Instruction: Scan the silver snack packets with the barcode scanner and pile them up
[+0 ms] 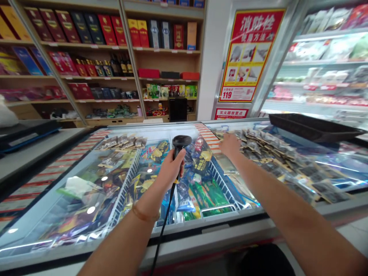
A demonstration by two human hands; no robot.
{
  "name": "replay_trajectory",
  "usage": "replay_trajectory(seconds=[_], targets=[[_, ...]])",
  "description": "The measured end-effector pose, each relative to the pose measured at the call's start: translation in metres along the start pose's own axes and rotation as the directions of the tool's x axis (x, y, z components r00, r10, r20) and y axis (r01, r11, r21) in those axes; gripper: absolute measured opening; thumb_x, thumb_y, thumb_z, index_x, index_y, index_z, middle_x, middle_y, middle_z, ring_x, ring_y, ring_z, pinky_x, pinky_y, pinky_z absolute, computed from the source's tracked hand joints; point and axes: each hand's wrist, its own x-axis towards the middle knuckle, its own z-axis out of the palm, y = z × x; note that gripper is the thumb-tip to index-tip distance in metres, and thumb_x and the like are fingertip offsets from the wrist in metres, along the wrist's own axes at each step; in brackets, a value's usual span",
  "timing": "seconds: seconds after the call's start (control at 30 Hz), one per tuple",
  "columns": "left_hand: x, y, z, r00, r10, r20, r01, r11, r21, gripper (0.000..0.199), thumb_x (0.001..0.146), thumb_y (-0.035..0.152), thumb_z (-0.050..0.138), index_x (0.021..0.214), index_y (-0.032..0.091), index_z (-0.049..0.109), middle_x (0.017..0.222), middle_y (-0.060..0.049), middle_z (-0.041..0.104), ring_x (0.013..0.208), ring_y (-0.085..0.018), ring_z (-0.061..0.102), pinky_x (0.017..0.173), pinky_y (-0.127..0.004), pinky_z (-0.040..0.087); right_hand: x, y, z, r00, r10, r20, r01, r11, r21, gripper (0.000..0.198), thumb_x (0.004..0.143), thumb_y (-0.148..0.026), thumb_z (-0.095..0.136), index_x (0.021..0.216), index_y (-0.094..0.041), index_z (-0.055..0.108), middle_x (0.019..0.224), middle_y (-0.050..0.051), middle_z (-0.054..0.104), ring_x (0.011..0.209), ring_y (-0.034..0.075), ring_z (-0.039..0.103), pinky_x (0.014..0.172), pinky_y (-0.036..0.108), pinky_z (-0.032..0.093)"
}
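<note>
Currently, L hand [171, 168] grips corded barcode scanner [181, 140] above chest freezer [224, 234]; R hand [230, 145] nr. flat pkts. [254, 147], grip unclear.

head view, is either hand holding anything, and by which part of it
The left hand holds the black gun-shaped plastic scanner by its handle. Whether the right hand holds anything cannot be told from this angle.

- Wooden shelving [169, 61] at back; dark-red gift boxes [67, 26] upright, upper left.
- Red-and-yellow fire-hydrant poster [250, 53], "119" at lower left.
- Lit display fridge [290, 63], far right; packaged goods.
- Black tray [316, 128] before it.
</note>
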Motion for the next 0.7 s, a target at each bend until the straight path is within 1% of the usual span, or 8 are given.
replay_trajectory(seconds=[0.1,0.17,0.3,0.37,0.43,0.5,0.6,0.7], targets=[[-0.005,-0.01,-0.002,0.999,-0.014,0.034,0.013,0.999,0.037,0.05,0.077,0.066,0.073,0.089,0.024,0.049,0.062,0.009,0.053,0.038,-0.008,0.045,0.036,-0.022,0.036,0.004,0.026,-0.009,0.999,0.025,-0.033,-0.027,0.996,-0.08,0.032,0.088,-0.018,0.068,0.117,-0.005,0.069,0.128,0.033,0.063,0.13,0.047,0.053,0.107,0.063,0.037],[-0.007,-0.014,-0.006,0.999,-0.014,0.04,0.011,0.998,0.064,0.051,0.077,0.067,0.072,0.089,0.023,0.049,0.063,0.009,0.053,0.039,-0.008,0.045,0.036,-0.022,0.037,0.006,0.036,-0.008,0.998,0.013,-0.055,-0.015,0.999,-0.032,0.028,0.084,-0.015,0.074,0.11,-0.006,0.07,0.126,0.035,0.064,0.129,0.048,0.052,0.108,0.066,0.034],[-0.007,-0.016,-0.013,1.0,-0.023,0.02,0.022,0.997,0.07,0.052,0.076,0.068,0.072,0.09,0.023,0.048,0.062,0.009,0.053,0.039,-0.008,0.045,0.037,-0.022,0.036,0.016,0.049,0.0,0.994,0.009,-0.105,0.013,0.977,0.212,0.015,0.076,-0.007,0.077,0.083,-0.017,0.068,0.11,0.025,0.07,0.129,0.046,0.053,0.113,0.073,0.025],[-0.007,-0.015,-0.015,0.999,-0.036,0.003,0.036,0.998,0.058,0.052,0.077,0.068,0.072,0.088,0.023,0.048,0.061,0.009,0.052,0.039,-0.008,0.045,0.037,-0.021,0.035,0.022,0.053,0.002,0.991,0.015,-0.13,0.035,0.928,0.371,0.023,0.073,-0.008,0.078,0.068,-0.023,0.061,0.094,0.018,0.071,0.13,0.044,0.054,0.116,0.076,0.022],[-0.007,-0.014,-0.016,0.999,-0.046,-0.014,0.047,0.998,0.05,0.051,0.077,0.067,0.072,0.088,0.023,0.048,0.061,0.008,0.052,0.039,-0.008,0.045,0.038,-0.021,0.036,0.026,0.049,0.0,0.99,0.015,-0.144,0.051,0.893,0.447,0.028,0.073,-0.012,0.079,0.061,-0.024,0.057,0.085,0.015,0.07,0.131,0.044,0.053,0.116,0.076,0.022],[-0.007,-0.013,-0.016,0.999,-0.05,-0.022,0.051,0.997,0.049,0.05,0.078,0.066,0.072,0.088,0.023,0.049,0.062,0.008,0.053,0.039,-0.007,0.045,0.038,-0.021,0.036,0.024,0.032,-0.005,0.995,-0.023,-0.098,0.055,0.941,0.335,0.02,0.08,-0.016,0.075,0.066,-0.022,0.063,0.091,0.017,0.072,0.131,0.044,0.055,0.114,0.074,0.028],[-0.007,-0.013,-0.016,0.999,-0.048,-0.013,0.049,0.997,0.06,0.049,0.079,0.065,0.072,0.089,0.023,0.049,0.062,0.008,0.054,0.038,-0.007,0.045,0.037,-0.021,0.036,0.01,-0.017,-0.01,0.992,-0.091,0.088,0.085,0.994,0.061,0.012,0.089,-0.018,0.065,0.085,-0.016,0.075,0.108,0.021,0.074,0.122,0.04,0.064,0.106,0.06,0.043],[-0.006,-0.015,-0.017,0.999,-0.05,-0.007,0.051,0.997,0.065,0.049,0.079,0.065,0.071,0.09,0.023,0.049,0.061,0.008,0.053,0.038,-0.007,0.045,0.037,-0.021,0.036,-0.01,-0.074,-0.005,0.971,-0.133,0.2,0.129,0.991,0.034,0.016,0.09,-0.026,0.067,0.094,-0.017,0.079,0.103,0.016,0.077,0.108,0.033,0.071,0.094,0.043,0.051]])
